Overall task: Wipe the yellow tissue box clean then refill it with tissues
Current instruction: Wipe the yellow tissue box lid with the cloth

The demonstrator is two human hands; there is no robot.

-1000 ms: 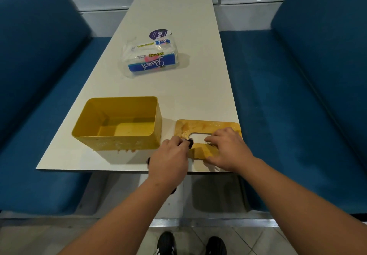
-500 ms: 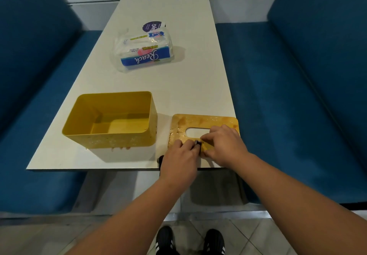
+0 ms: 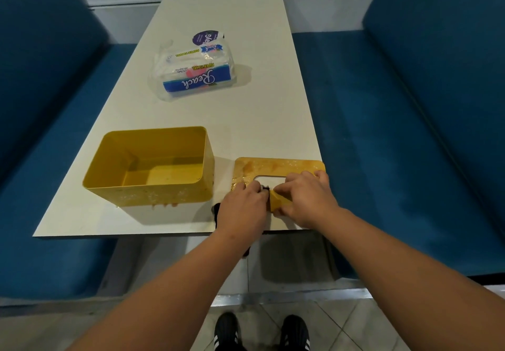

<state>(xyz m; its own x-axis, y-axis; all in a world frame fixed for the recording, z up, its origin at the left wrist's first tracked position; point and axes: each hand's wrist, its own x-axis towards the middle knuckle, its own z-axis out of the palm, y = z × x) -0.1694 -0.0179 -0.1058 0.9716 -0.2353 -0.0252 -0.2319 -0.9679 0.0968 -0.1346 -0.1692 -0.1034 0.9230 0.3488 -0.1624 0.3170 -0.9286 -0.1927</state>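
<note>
Fingers [image 3: 258, 186] seemingly gripping cloth [image 3: 217, 211] on lid [image 3: 278, 166].

A mustard-yellow open rectangular plastic tissue box [image 3: 153, 170], flecked with pale spots and orange drips low on its near wall, is seen on an off-white long tabletop [image 3: 240, 121], beside a yellow flat lid [image 3: 276, 166] mottled with glossy orange-brown smears. A clear plastic pack of white paper towels [image 3: 195, 70] is marked by a blue band with white script, a yellow-green strip, a pink patch and a dark purple disc. Deep blue upholstered benches [image 3: 396, 137] are seen at both sides, a black cloth [image 3: 217, 212] under the left hand [image 3: 243, 208], and black shoes with white stripes [image 3: 226, 333] on pale grey floor tiles [image 3: 336, 320].
</note>
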